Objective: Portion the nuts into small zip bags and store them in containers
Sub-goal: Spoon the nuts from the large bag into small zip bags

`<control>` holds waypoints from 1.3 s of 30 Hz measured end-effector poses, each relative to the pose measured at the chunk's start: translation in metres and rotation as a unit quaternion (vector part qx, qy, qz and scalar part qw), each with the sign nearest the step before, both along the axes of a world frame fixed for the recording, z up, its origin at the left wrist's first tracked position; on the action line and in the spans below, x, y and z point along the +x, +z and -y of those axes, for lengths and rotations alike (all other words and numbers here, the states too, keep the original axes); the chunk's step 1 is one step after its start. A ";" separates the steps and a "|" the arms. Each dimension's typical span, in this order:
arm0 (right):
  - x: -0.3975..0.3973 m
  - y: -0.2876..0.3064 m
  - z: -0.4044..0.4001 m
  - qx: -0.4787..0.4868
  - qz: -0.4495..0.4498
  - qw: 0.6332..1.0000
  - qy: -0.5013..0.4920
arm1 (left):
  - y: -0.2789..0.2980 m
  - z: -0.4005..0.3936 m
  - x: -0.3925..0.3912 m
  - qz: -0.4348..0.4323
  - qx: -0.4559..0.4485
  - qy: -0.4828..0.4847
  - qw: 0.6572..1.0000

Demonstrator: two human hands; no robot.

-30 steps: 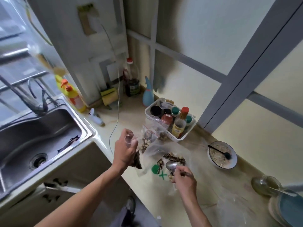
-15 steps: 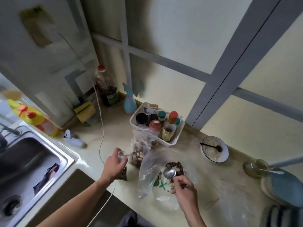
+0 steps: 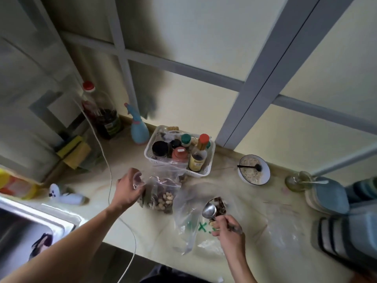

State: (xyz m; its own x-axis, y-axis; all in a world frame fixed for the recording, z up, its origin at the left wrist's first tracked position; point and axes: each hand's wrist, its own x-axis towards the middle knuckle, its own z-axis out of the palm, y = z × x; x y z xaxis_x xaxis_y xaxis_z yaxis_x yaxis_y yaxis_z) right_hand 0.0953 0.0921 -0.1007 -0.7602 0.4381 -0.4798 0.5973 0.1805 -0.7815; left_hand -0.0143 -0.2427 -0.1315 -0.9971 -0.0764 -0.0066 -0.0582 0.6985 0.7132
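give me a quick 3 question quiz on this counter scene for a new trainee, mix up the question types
1. True or false: the right hand holds a metal spoon.
2. Multiple choice: what is the left hand gripping? A) the blue spray bottle B) the top of a small zip bag of nuts C) the white basket
3. Fill in: the bowl near the wall has a black ____ resting in it.

Key
1. True; the spoon sits over the large clear bag.
2. B; the small zip bag stands on the counter in front of the white basket.
3. spoon
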 end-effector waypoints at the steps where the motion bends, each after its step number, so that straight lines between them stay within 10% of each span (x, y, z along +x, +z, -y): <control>1: 0.001 0.003 0.001 0.006 -0.009 1.000 -0.010 | 0.000 -0.002 -0.002 -0.001 0.004 -0.008 1.000; 19: -0.003 -0.007 -0.018 0.303 -0.110 0.933 0.161 | 0.025 -0.039 0.032 -0.065 0.093 0.084 0.990; 31: -0.025 -0.011 -0.055 0.188 -0.178 0.947 0.189 | 0.136 -0.163 0.071 -0.145 0.149 -0.197 0.958; 35: -0.032 -0.005 -0.070 0.119 -0.212 0.951 0.190 | 0.159 -0.220 0.087 0.050 0.115 -0.347 0.930; 39: -0.040 0.005 -0.077 0.143 -0.198 0.943 0.224 | 0.116 -0.257 0.087 0.292 0.011 -0.218 0.931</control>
